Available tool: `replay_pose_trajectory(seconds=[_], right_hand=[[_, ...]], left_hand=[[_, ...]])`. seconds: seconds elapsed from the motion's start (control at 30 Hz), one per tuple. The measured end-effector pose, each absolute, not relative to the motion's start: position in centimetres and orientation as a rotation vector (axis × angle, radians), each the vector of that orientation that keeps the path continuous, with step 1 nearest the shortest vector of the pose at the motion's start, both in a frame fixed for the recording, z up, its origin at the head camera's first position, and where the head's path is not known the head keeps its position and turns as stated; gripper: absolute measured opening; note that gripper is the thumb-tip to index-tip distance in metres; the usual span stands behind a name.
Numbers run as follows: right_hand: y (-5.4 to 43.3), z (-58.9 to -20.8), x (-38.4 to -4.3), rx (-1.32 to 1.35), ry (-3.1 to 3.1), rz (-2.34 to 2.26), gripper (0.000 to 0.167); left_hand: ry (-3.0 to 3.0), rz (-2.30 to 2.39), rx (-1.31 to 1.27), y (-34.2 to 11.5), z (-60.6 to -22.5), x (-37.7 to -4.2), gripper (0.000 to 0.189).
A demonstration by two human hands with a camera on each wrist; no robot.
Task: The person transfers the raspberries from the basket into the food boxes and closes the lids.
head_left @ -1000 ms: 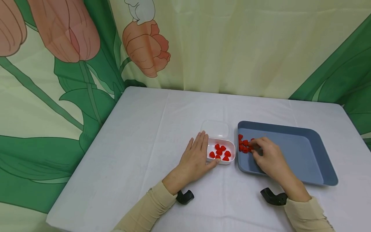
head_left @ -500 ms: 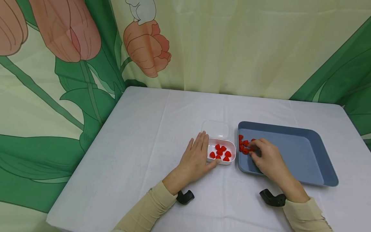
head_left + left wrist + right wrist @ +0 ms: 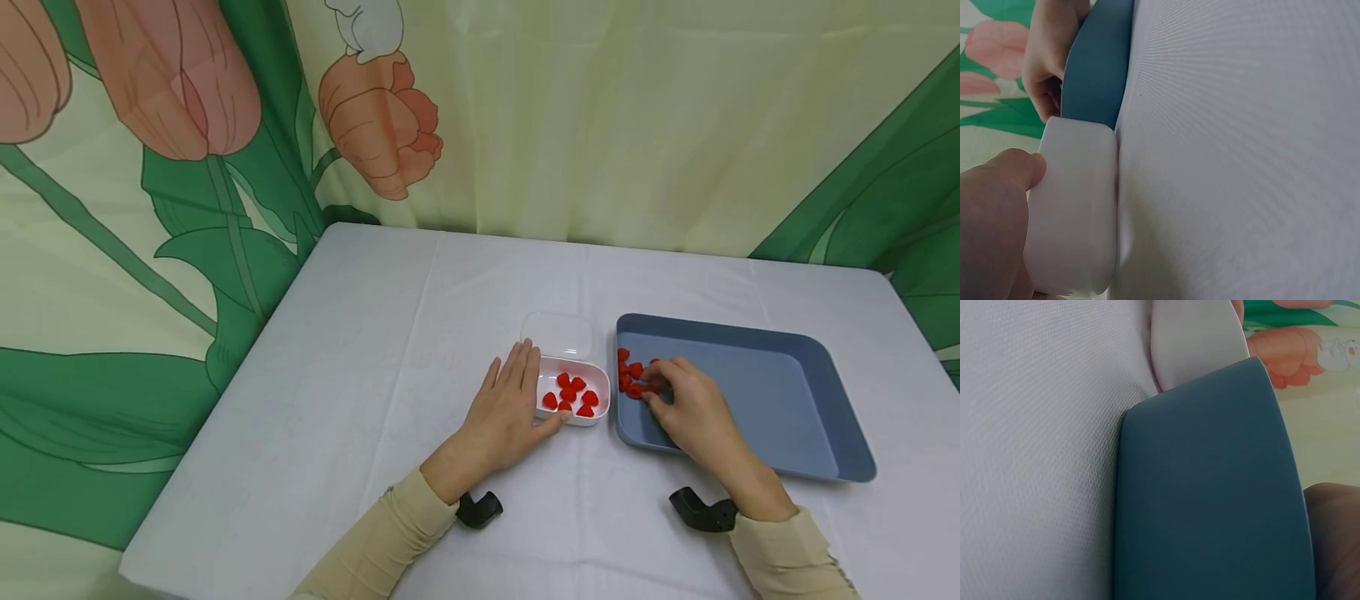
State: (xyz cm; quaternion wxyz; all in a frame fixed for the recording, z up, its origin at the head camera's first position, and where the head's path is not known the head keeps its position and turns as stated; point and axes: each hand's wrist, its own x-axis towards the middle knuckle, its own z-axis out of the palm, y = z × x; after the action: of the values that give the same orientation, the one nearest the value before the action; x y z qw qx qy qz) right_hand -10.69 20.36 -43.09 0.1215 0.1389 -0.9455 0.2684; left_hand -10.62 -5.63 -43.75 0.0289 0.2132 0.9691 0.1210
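One straight-fingered left hand rests against the white box, best just steadying it; the right hand, its grip unclear, should pinch singly among red pieces at the left end of the blue tray; their pointing is indistinct; box and tray lie lengthwise left to right.

Tray wall and box wall permit passage only overhead.
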Motion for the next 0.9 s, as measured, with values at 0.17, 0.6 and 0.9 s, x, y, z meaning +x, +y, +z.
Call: replay_pose_trajectory(seconds=[0.17,0.6,0.9], right_hand=[[20.37,-42.91,-10.67,0.395,-2.766,0.772,0.023],[20.42,-42.39,-10.39,0.388,-2.764,0.785,0.021],[20.25,-42.09,-10.63,0.443,-2.692,0.783,0.020]], left_hand=[[2.987,0.362,0.657,-5.61,-43.77,-10.70,0.094],[2.989,0.391,0.656,-5.64,-43.74,-10.58,0.094],[2.972,0.368,0.635,-5.54,-43.63,-10.61,0.094]])
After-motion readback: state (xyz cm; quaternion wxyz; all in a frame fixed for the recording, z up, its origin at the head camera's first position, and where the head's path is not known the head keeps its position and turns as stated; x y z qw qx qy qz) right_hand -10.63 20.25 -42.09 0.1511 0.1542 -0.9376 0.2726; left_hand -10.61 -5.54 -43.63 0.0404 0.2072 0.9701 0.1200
